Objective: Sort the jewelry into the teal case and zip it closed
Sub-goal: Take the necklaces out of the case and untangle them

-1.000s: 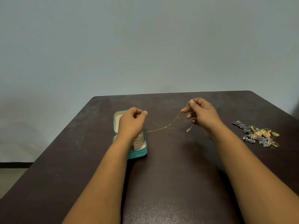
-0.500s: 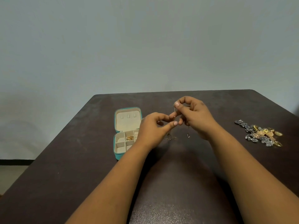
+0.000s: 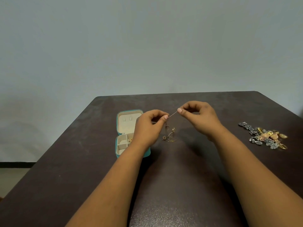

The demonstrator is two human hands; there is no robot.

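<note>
A thin gold chain [image 3: 172,114] runs taut between my two hands above the dark table. My left hand [image 3: 148,128] pinches one point of it and my right hand [image 3: 198,118] pinches another, a short span apart. The rest of the chain hangs down from the left pinch, and its loose end with small pendants [image 3: 168,138] rests on the table. The teal case [image 3: 122,126] lies open just left of my left hand, lid up, cream compartments showing. A small gold piece [image 3: 130,140] sits in one compartment. My left wrist hides the case's right part.
A pile of silver, gold and rose-coloured jewelry [image 3: 265,136] lies at the right side of the dark table [image 3: 82,161]. A grey wall rises behind the table's far edge. The floor shows past the table's left edge.
A second ago the chain was stretched wide between my hands. They came together, and now sit a short span apart with the chain folded and its end resting on the table.
</note>
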